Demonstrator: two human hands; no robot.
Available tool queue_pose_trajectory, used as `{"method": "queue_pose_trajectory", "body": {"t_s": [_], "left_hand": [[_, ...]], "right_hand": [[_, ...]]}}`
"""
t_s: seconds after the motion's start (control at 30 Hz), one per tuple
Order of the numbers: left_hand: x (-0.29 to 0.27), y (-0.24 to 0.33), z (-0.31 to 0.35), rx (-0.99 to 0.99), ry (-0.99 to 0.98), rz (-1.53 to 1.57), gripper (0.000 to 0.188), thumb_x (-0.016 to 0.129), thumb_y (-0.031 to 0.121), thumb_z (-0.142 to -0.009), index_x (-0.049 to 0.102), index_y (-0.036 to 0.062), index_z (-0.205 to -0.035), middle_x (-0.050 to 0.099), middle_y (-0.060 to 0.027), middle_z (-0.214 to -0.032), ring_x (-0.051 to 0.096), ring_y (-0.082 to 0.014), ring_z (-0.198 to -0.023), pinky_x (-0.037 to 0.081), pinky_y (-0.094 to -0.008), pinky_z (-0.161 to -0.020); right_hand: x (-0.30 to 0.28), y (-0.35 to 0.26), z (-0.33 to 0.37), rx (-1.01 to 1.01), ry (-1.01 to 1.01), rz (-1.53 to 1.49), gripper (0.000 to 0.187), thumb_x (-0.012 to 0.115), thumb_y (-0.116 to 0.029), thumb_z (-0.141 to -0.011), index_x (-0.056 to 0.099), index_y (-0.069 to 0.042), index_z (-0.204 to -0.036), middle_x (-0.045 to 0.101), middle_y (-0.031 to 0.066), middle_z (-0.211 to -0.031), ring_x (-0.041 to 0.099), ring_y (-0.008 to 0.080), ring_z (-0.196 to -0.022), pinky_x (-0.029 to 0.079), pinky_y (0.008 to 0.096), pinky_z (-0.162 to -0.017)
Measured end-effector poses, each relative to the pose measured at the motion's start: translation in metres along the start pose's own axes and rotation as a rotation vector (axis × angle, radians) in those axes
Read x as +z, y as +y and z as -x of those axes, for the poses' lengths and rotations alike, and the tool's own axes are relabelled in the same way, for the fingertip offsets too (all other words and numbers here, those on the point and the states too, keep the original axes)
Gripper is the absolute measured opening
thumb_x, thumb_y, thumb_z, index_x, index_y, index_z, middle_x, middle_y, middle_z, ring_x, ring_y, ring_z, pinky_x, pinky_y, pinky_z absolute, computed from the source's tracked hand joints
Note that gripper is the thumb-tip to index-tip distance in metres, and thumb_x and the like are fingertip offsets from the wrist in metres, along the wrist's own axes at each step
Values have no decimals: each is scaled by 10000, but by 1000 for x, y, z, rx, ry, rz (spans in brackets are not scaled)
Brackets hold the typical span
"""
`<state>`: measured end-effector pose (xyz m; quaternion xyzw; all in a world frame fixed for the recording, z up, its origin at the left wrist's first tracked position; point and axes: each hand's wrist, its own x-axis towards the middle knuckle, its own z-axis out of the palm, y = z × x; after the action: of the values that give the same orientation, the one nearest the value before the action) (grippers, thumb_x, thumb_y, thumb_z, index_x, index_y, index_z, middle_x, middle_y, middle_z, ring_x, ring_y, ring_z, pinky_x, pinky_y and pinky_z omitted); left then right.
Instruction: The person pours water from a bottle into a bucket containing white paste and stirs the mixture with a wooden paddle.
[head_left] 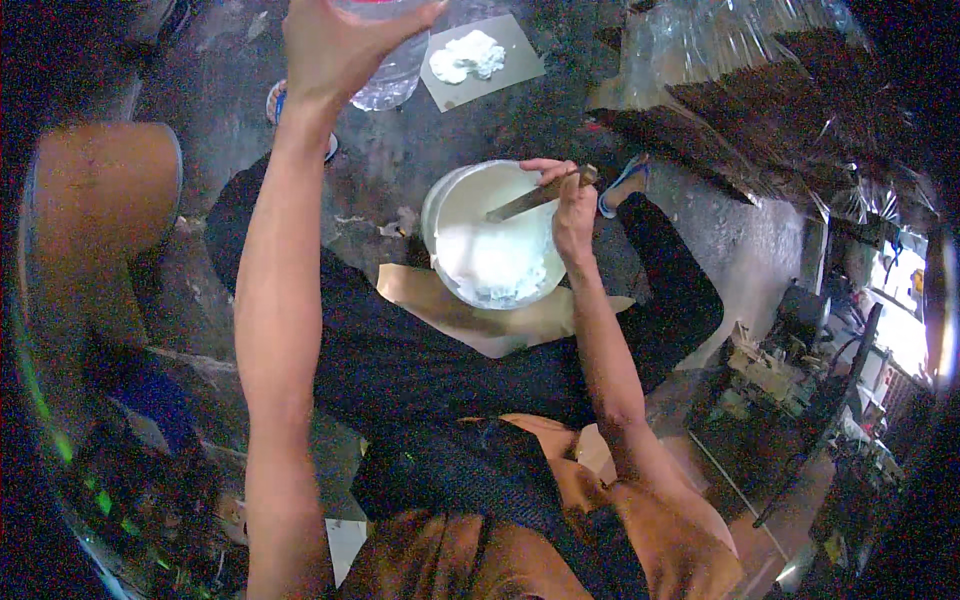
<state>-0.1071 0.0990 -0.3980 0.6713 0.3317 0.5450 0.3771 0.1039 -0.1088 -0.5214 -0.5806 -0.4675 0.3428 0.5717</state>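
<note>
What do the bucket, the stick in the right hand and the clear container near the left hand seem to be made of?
Bucket: probably plastic; pale, smooth wall with a round rim.
Stick: likely wood; brown, dull and straight-edged, though blur leaves this open.
Clear container: apparently plastic; see-through with shiny highlights, but glass is possible.

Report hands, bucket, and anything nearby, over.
Left hand at clear container, grip unclear. Right hand gripping stick. Stick angled into white bucket. White lump on card beyond.
</note>
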Motion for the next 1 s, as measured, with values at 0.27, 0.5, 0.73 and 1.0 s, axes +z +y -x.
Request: {"method": "queue_pose_trajectory", "body": {"t_s": [0.27,0.5,0.73,1.0], "left_hand": [[0,2,3,3,63,-88,715,853,113,-583,484,4,-1186,613,-101,-1094,597,-182,-993,484,-312,-878],[-2,8,10,-61,60,-40,671,860,136,-577,508,19,-1137,624,-95,-1051,605,-181,-962,492,-307,-853],[-5,6,14,-6,43,-65,650,857,145,-579,521,24,-1121,630,-89,-1035,608,-175,-950,494,-306,-845],[-3,8,12,-22,36,-83,644,854,167,-578,527,26,-1115,637,-88,-1033,613,-169,-944,496,-307,-839]], "right_hand": [[-21,-16,1,-7,46,-640,555,372,-626,-883,428,-101,-711,434,43,-549,422,186,-471,374,345,-465],[-6,-50,-34,-104,307,-443,657,296,-729,-844,435,-115,-653,407,33,-480,403,177,-449,409,341,-546],[11,-8,20,137,-45,-543,644,341,-739,-823,400,-114,-674,371,9,-512,318,135,-440,278,295,-447],[-5,-5,3,-74,158,-355,689,353,-800,-768,355,-121,-655,290,-25,-474,262,103,-406,209,265,-417]]}}
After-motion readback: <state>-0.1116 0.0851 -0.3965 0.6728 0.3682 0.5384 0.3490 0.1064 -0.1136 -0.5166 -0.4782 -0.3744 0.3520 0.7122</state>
